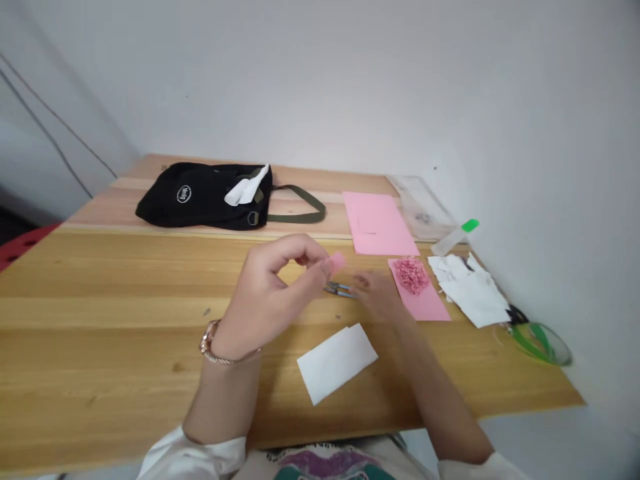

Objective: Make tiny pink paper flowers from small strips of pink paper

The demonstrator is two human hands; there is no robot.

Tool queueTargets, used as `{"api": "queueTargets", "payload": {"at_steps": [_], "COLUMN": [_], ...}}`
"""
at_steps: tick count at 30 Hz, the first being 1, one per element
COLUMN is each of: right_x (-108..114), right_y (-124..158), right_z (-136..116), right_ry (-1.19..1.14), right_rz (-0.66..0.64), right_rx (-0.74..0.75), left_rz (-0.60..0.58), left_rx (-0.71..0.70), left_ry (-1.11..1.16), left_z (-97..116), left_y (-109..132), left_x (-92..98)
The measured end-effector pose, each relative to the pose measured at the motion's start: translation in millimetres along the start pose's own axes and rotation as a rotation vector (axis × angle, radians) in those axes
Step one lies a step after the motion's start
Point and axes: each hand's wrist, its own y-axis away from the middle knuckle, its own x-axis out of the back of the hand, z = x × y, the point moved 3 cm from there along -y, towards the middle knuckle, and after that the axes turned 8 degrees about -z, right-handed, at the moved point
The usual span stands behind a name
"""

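Note:
Between the thumb and fingers of my left hand (283, 287) is a small piece of pink paper (338, 262), pinched and held above the table. A bracelet circles that wrist. My right hand (375, 291) is low over the table to the right, smeared by motion. Its fingertips are at the end of a small metal tool (339, 289) with narrow blades or arms, partly behind the left thumb. Whether the right fingers grip this tool I cannot tell. Nearer to me lies a folded white paper (337, 363).
A pile of pink shreds (412, 275) sits on a small pink sheet (430, 310). Behind it lies a larger pink sheet (385, 227). At right are white papers (475, 297), a green-capped clear container (453, 238) and a green roll (543, 342). A black bag (210, 197) lies back left.

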Motion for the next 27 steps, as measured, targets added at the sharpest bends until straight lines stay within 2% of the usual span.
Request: {"api": "queueTargets", "payload": {"at_steps": [1, 3, 6, 10, 14, 19, 23, 27], "right_x": [-10.5, -23.3, -33.7, -37.0, -34.7, -30.8, -30.2, -32.4], "right_y": [-0.1, -0.4, -3.1, -4.0, -1.2, -2.7, -7.9, -11.2], "right_z": [7.8, 14.4, 12.4, 15.6, 25.4, 30.6, 28.7, 24.6], "right_ry": [0.068, 0.188, 0.173, 0.114, 0.02, -0.017, 0.072, 0.193], "right_rz": [-0.043, 0.0, 0.021, 0.057, 0.04, -0.005, 0.036, -0.028], "right_rx": [0.059, 0.098, 0.135, 0.201, 0.203, 0.11, 0.061, 0.046], "left_rz": [-0.007, -0.008, -0.021, 0.075, 0.137, 0.172, 0.178, 0.184], "left_rx": [-0.001, -0.013, 0.003, -0.021, -0.042, -0.057, -0.091, -0.114], "left_ry": [0.017, 0.048, 0.052, 0.058, 0.1, 0.103, 0.063, 0.045], "left_z": [-0.5, 0.3, 1.3, 1.3, 2.2, 8.1, 12.6, 14.9], "left_y": [-0.5, -0.1, 2.1, 5.7, 9.5, 15.7, 18.2, 18.8], "left_x": [-0.8, -2.0, -1.9, 4.9, 10.2, 13.6, 14.1, 12.4]}}
